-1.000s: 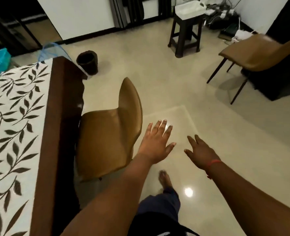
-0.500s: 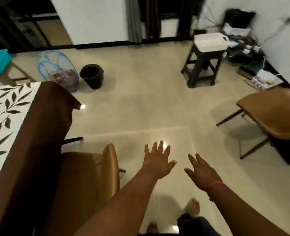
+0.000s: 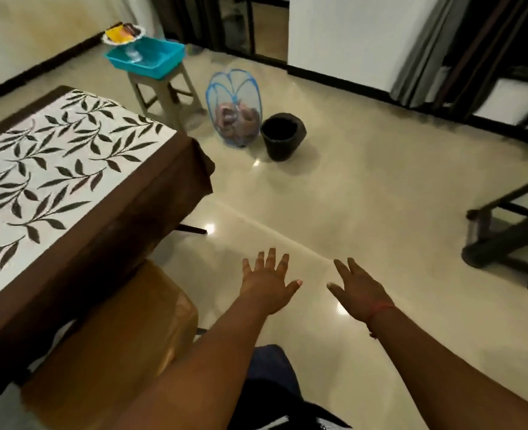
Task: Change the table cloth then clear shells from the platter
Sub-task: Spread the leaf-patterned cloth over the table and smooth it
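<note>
Both hands are held out over the floor with fingers spread and nothing in them: the left hand (image 3: 267, 282) and the right hand (image 3: 360, 288) hang well apart from the counter (image 3: 107, 240) on the person's left.

The table cloth (image 3: 55, 169), white with dark leaves and a brown border, lies spread over the counter and droops past its edge and corner. It looks soft and light, so it should fold and slide rather than resist; the hanging brown corner nearest the bin gives the easiest hold, pinched between thumb and fingers, and a second hold further along the same edge would keep it from dragging.

The platter (image 3: 123, 35) seems to be the pale dish sitting on the rim of the blue tray (image 3: 146, 57) on the stool (image 3: 163, 91) across the room, though it is too small and blurred to tell whether it carries shells. If it is a dish, it is likely rigid and breakable, best lifted by its rim with both hands. The black bin (image 3: 283, 136) stands on the floor near the stool.
</note>
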A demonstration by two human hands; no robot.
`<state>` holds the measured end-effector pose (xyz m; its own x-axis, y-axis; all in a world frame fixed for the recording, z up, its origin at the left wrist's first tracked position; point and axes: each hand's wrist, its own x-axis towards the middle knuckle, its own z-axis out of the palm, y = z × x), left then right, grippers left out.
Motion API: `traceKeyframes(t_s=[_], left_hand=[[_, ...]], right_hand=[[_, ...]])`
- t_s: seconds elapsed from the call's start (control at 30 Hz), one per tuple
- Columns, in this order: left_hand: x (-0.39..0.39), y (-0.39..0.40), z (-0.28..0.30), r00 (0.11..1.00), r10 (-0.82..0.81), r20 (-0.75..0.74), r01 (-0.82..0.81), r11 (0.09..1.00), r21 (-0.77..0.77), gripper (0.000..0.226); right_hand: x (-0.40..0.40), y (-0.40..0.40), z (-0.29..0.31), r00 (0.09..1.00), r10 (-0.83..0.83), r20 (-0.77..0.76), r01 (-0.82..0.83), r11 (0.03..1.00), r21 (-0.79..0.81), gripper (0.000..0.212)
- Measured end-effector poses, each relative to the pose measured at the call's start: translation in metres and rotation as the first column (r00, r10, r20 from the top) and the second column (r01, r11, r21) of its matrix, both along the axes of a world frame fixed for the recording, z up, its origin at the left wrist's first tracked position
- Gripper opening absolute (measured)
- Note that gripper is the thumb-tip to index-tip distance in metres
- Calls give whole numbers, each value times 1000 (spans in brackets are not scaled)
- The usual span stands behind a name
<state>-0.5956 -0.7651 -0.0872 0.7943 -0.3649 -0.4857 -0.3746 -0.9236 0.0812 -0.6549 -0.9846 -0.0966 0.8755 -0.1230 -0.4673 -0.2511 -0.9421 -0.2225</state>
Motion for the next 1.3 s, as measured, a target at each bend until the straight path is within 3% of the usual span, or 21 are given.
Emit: traceKeyframes(t_s=[0.27,0.47,0.7,1.03,1.3], left_hand=[[192,-10,-20,977,212,-3,-212,977,10,79],[337,-26,-3,957,290,6,-290,956,-46,78],[492,6,-2,836,546,48,-545,838,-40,79],[630,50,15,469,882,44,-881,470,-49,79],[664,159,-5,34,997,71,-999,37,-32,80]], right_hand=[[225,-31,-22,984,176,-21,-176,984,17,68],[390,-42,-13,958,284,-46,-284,959,4,69],[603,-6,-18,847,532,-26,-532,847,-2,69],[865,86,-18,514,855,-71,-857,516,3,72],[962,262,-27,189,981,-44,-982,189,-5,69]])
